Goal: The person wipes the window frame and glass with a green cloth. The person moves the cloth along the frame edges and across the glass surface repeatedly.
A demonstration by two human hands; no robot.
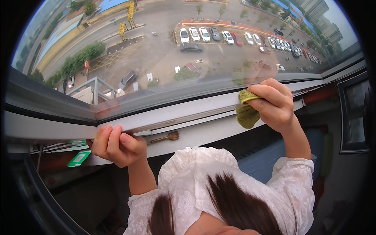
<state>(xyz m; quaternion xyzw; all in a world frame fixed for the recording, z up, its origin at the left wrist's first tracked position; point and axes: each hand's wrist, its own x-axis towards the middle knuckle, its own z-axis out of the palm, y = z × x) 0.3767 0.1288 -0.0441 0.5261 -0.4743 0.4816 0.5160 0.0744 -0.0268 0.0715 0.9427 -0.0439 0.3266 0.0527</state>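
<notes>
A folded olive-green cloth (248, 117) is pinched between the thumb and fingers of my right hand (274, 107). It sits at the inner edge of the white window frame (182, 110), with one flap hanging down. Farther left, my left hand (119, 147) has its curled fingers on the same frame, close to the corner, and its thumb against the inner side. Beyond the frame stands the window glass (164, 67), which carries faint reflections and a hazy patch.
On the white sill (188, 138) below the frame lies a small worn brush (172, 136). A green card (78, 158) with a printed code hangs near the left corner. A dark-framed window panel (354, 113) stands at right. Far below outside are parked cars (204, 34).
</notes>
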